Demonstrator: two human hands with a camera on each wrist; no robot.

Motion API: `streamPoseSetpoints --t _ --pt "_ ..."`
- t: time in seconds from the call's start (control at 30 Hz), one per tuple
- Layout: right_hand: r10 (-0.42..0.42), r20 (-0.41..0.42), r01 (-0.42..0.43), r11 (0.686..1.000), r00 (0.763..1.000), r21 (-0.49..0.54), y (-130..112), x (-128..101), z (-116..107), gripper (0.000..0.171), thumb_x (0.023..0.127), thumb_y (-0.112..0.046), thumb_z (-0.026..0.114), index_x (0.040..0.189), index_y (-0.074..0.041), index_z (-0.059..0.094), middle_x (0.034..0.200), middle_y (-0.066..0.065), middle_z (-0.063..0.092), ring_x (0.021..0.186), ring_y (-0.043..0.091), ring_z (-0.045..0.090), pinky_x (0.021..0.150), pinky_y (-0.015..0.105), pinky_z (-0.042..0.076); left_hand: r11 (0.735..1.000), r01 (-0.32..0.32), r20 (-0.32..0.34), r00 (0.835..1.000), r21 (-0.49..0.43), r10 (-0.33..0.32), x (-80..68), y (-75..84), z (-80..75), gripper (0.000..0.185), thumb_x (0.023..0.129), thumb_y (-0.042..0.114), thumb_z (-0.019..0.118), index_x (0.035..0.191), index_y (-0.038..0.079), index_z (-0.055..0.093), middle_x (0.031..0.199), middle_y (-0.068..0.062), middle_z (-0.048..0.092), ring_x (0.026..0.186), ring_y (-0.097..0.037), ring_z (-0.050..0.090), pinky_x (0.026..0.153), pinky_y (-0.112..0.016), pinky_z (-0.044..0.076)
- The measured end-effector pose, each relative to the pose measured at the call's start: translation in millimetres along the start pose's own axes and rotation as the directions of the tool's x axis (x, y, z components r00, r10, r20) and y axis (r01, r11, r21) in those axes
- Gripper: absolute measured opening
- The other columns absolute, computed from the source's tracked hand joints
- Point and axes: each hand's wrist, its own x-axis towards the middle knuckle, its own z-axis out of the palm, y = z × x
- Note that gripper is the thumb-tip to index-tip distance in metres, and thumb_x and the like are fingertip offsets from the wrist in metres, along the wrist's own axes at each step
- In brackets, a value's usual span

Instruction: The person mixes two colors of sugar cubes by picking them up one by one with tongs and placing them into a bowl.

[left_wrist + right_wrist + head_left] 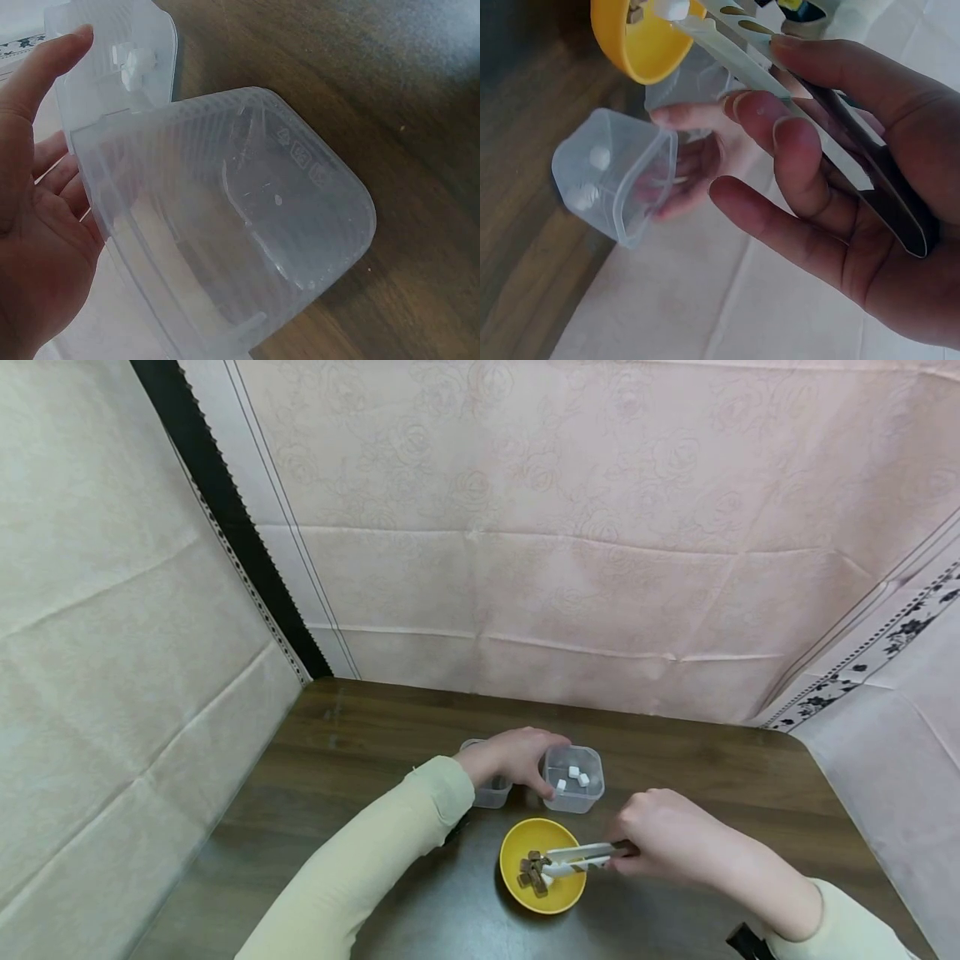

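Observation:
My left hand (pixel 517 756) grips the left side of a clear plastic container (pixel 573 800), thumb at the near corner and fingers toward the back. Several small white cubes (pixel 573 772) lie inside it. Under the left wrist stands a second clear container (pixel 262 217), with no cubes visible in it. Metal tongs (pixel 581 853) with dark handles are held in my right hand (pixel 663 835). Their tips reach into a yellow bowl (pixel 531 835), beside several brown cubes (pixel 533 877). A white cube (pixel 672 8) shows at the tips; whether they pinch it is unclear.
Everything stands on a dark wooden table (pixel 285 827). Pale patterned cloth (pixel 570 610) hangs behind its far edge, with more cloth along the left and right sides.

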Motion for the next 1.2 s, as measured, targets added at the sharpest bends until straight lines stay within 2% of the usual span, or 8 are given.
streamPoseSetpoints --t 0.13,0.37,0.57,0.8,1.0,1.2 --pt "-0.007 0.031 0.008 1.0 1.0 -0.023 -4.4 3.9 6.1 0.043 0.078 -0.025 0.087 0.059 -0.03 0.049 0.058 -0.025 0.027 0.054 -0.008 0.024 0.047 0.016 0.018 1.0 0.003 0.0 1.0 0.006 -0.003 -0.7 -0.4 0.0 0.086 0.086 0.038 0.091 0.159 0.017 0.051 0.157 -0.001 0.058 0.141 -0.019 0.053 0.121 -0.038 0.044" --pt "0.012 0.11 -0.013 1.0 0.994 0.006 -10.9 10.4 14.5 0.034 0.081 -0.026 0.087 0.063 -0.031 0.059 0.054 -0.024 0.032 0.052 -0.005 0.029 0.047 0.018 0.024 1.0 0.011 -0.007 1.0 0.0 -0.011 -1.2 -0.9 1.3 0.086 0.086 0.037 0.092 0.159 0.017 0.052 0.156 -0.001 0.058 0.14 -0.019 0.054 0.121 -0.038 0.045" --pt "0.04 0.135 -0.041 0.999 0.99 0.01 -12.4 12.0 19.6 0.035 0.081 -0.027 0.088 0.061 -0.03 0.059 0.054 -0.023 0.034 0.051 -0.004 0.031 0.048 0.02 0.026 1.0 0.019 -0.011 1.0 -0.001 -0.019 -1.0 -0.8 2.4 0.085 0.086 0.037 0.092 0.159 0.018 0.052 0.156 -0.001 0.058 0.14 -0.019 0.054 0.121 -0.039 0.045" --pt "0.058 0.112 -0.061 0.998 0.992 0.026 -10.7 11.1 14.7 0.038 0.081 -0.028 0.087 0.06 -0.03 0.055 0.055 -0.024 0.032 0.052 -0.005 0.03 0.047 0.019 0.025 1.0 0.016 -0.012 1.0 0.005 -0.016 0.2 -1.8 3.4 0.086 0.086 0.038 0.092 0.159 0.018 0.052 0.156 -0.001 0.058 0.139 -0.018 0.055 0.12 -0.038 0.046" --pt "0.1 0.062 -0.103 0.994 0.993 0.037 -2.9 6.2 -2.9 0.039 0.08 -0.025 0.085 0.063 -0.031 0.051 0.058 -0.024 0.029 0.054 -0.006 0.027 0.048 0.019 0.022 1.0 0.01 -0.011 1.0 0.003 -0.01 2.1 -2.0 4.0 0.086 0.085 0.037 0.093 0.158 0.018 0.052 0.155 0.0 0.059 0.138 -0.018 0.055 0.12 -0.038 0.046" --pt "0.141 -0.003 -0.141 0.99 0.99 0.006 6.5 -0.9 -19.0 0.04 0.081 -0.024 0.085 0.064 -0.031 0.05 0.06 -0.025 0.027 0.055 -0.006 0.026 0.049 0.019 0.023 1.0 -0.004 -0.017 1.0 0.011 0.004 2.8 -1.6 4.3 0.086 0.084 0.037 0.093 0.158 0.017 0.053 0.153 -0.001 0.061 0.136 -0.018 0.056 0.118 -0.037 0.047"
